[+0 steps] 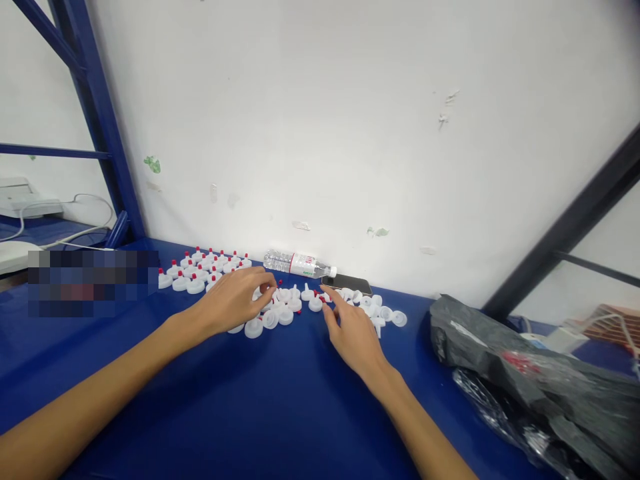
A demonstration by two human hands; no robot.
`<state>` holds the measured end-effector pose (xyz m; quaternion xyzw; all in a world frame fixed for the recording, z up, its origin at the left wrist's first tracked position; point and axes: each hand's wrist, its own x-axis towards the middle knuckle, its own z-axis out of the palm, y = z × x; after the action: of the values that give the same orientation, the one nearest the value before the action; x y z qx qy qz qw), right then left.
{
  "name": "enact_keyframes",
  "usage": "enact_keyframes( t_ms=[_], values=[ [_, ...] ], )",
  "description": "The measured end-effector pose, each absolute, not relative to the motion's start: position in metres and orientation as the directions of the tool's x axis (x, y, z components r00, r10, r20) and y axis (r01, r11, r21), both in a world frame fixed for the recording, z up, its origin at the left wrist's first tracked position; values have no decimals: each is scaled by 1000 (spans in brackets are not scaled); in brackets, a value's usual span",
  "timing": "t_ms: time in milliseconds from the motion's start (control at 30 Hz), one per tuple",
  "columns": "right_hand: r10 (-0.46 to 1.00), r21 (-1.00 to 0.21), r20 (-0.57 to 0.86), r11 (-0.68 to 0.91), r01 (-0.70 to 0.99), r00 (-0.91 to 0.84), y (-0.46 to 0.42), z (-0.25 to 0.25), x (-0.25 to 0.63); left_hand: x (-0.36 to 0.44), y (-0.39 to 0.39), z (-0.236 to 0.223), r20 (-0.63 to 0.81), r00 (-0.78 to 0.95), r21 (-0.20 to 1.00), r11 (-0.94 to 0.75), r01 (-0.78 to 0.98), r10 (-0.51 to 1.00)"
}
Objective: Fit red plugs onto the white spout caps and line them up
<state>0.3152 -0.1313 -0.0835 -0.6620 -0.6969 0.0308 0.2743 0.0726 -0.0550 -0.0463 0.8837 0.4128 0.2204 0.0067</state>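
My left hand is curled with its fingertips bent toward the thumb over the loose white nozzle caps; a small part may be hidden in its fingers. My right hand reaches in from the right, index finger and thumb apart, beside a white nozzle cap and small red tips. Loose white caps lie between and below the hands. More white caps, without red tips, lie right of my right hand. Left of my left hand stand rows of white caps with red tips, upright.
A clear plastic bottle lies on its side near the wall, next to a dark phone. A grey plastic bag lies on the right of the blue table. Blue frame posts rise at the left.
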Motion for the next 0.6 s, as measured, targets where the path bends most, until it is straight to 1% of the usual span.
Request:
enact_keyframes(
  t_ms=[67,167,233,400,600],
  values=[
    [958,-358,286,90,929,17,-128,-89,316,75,-57,-48,380,583,188,-677,711,718],
    [962,-315,272,93,944,-3,-125,-92,317,77,-59,-49,378,600,183,-692,698,705],
    [958,-333,286,106,937,-7,-125,-91,317,77,-59,-50,382,604,181,-698,693,699],
    [946,-430,325,165,888,-19,-129,-85,314,80,-61,-56,382,621,166,-712,682,684],
    [934,-438,358,183,880,-17,-131,-83,311,92,-60,-62,370,643,153,-727,669,670]
  ],
)
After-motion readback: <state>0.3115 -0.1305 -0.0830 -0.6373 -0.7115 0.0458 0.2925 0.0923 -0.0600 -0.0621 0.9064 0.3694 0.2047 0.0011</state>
